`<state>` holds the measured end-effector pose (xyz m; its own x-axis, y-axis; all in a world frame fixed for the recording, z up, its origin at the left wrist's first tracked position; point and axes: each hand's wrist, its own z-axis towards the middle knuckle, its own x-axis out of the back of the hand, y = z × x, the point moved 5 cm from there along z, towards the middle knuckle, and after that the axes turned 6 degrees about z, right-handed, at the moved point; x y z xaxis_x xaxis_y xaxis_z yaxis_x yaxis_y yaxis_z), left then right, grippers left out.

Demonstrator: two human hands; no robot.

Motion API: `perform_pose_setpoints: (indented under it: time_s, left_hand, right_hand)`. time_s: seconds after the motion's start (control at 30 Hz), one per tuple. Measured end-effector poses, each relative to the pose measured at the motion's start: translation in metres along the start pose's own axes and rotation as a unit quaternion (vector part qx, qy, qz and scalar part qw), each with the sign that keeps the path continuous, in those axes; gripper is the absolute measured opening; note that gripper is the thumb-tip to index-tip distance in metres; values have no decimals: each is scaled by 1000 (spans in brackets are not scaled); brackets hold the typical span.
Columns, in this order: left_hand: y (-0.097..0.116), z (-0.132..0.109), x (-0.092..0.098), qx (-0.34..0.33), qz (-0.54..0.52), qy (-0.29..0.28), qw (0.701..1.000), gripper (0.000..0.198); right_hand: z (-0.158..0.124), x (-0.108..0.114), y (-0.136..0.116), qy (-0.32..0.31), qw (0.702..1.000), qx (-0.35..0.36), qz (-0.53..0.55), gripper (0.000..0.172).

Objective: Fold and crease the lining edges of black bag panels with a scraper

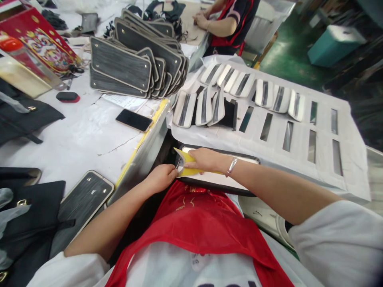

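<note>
A long black-edged panel (221, 180) with a white inner face lies across my lap, against the red apron (191, 223). A thin yellow sheet (189, 172) sits over its left end, one corner curled up and showing a pale underside. My right hand (206, 159), with a silver bracelet at the wrist, grips this sheet from above. At the panel's left end, the fingers of my left hand (161, 177) are pinched closed on its edge. The exact fingertip contact there is partly hidden.
Stacked dark panels with pale rims (134, 59) and a phone (134, 120) lie on the left table. White curved pieces with dark strips (184, 109) rest on a slotted white board (299, 135) ahead. Black bags (26, 215) lie at left. Another person's arm (221, 27) is beyond.
</note>
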<state>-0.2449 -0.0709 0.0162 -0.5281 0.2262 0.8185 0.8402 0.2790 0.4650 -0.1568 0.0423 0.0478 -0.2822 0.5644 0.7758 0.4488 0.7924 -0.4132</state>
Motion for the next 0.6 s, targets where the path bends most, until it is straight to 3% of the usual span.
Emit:
perform_pose_setpoints:
  time_s: [0.1, 0.17, 0.23, 0.3, 0.37, 0.47, 0.6]
  left_hand:
    - [-2, 2, 1, 8, -43, 7, 999, 30]
    - [-10, 4, -4, 17, -162, -53, 985, 33]
    - [-19, 6, -14, 17, -339, -153, 928, 42]
    - [-27, 9, -21, 7, -487, -204, 849, 51]
    - [-36, 16, -26, -2, -559, -181, 809, 49]
    - [-43, 23, -36, -2, -573, -130, 809, 44]
    - [-41, 27, -42, 3, -576, -104, 811, 46]
  right_hand:
    - [1, 1, 0, 4, 1000, -12, -7, 40]
    - [-2, 0, 0, 2, 1000, -19, 3, 39]
    - [-6, -2, 0, -2, 999, -26, 29, 39]
    - [-10, -5, 0, -1, 998, -34, 56, 39]
    - [-11, -5, -1, 7, 997, -37, 60, 38]
    - [-10, -3, -2, 14, 998, -41, 48, 36]
    - [-8, 0, -4, 4, 998, -42, 54, 36]
